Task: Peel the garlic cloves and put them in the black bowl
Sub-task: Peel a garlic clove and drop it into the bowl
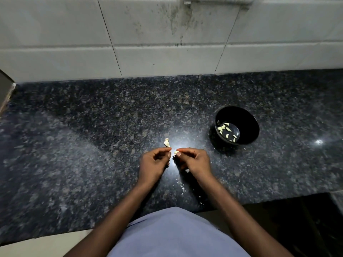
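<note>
Between both sets of fingertips, mid-peel on one small pale garlic clove [176,152].

Right hand [194,160] pinched it, left hand [155,160] looked curled on skin, hard to tell. Next it probably needed stripping, then a drop into the round black bowl [248,127] off right, nothing blocking. Another unpeeled clove [167,142] sat just beyond the left fingertips on the speckled granite counter [92,136].

Both forearms reach forward from the lower edge of the view and converge toward the centre, bare to the elbow. The left hand [154,161] is seen from the back, its fingers curled inward and the thumb and forefinger tips brought together at its upper right. The right hand [194,160] faces it, knuckles up, fingers curled, thumb and forefinger pinching a small pale garlic clove [176,152]. The fingertips of the two hands lie just beside each other, almost touching.
</note>
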